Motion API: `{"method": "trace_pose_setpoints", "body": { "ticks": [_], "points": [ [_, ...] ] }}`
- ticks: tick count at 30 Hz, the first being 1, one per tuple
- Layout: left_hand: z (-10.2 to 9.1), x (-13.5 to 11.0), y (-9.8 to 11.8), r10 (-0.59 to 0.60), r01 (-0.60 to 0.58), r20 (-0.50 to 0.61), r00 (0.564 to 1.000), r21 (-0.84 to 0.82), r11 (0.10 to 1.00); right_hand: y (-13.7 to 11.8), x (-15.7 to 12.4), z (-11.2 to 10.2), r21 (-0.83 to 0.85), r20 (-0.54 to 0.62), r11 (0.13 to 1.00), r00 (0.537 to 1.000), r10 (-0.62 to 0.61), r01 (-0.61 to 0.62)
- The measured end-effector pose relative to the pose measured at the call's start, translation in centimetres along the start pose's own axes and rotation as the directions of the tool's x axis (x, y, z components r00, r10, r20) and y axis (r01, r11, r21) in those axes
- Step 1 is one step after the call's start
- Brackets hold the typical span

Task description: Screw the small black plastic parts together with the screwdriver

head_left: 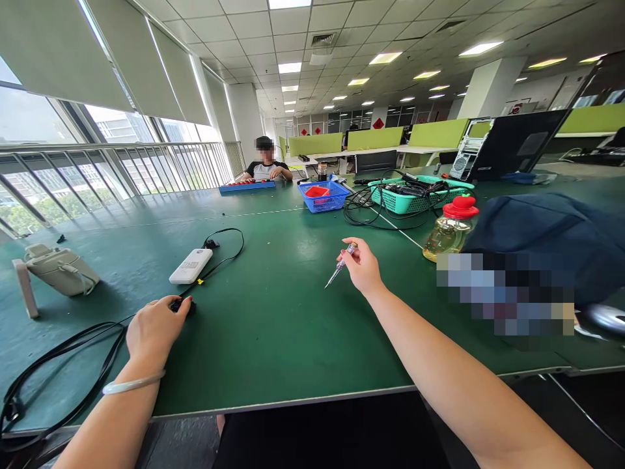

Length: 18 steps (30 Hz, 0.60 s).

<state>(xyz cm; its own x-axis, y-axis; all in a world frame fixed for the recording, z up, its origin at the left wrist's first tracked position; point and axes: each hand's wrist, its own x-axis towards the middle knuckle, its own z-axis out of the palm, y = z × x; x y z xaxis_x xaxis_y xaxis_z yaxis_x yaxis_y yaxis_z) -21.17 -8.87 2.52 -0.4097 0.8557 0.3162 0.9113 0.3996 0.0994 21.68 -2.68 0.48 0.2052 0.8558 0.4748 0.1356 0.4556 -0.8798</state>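
My right hand (pixel 362 266) is raised over the green table (pixel 293 326), its fingers closed on a small screwdriver (pixel 340 264) with a clear handle, the tip pointing down and left. My left hand (pixel 155 329) rests on the table at the left, fingers closed on a small black plug (pixel 184 305) at the end of a black cable (pixel 73 345). A white power strip (pixel 191 266) lies just beyond that hand, with its own thin black cord looping away behind it.
A beige device (pixel 61 268) stands at the far left. A blue basket (pixel 323 196), a teal basket of cables (pixel 415 195) and a red-capped bottle (pixel 450 228) sit further back. A dark cloth bundle (pixel 541 241) lies at the right. Another person (pixel 266 166) sits at the table's far end.
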Motion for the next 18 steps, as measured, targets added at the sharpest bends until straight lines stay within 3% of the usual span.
{"method": "trace_pose_setpoints", "body": {
  "ticks": [18],
  "points": [
    [0.49,0.02,-0.21,0.045,-0.043,-0.021,0.999,0.084,0.996,-0.19,-0.02,-0.11,-0.007,0.009,1.000,1.000,0.005,-0.005]
  ]
}}
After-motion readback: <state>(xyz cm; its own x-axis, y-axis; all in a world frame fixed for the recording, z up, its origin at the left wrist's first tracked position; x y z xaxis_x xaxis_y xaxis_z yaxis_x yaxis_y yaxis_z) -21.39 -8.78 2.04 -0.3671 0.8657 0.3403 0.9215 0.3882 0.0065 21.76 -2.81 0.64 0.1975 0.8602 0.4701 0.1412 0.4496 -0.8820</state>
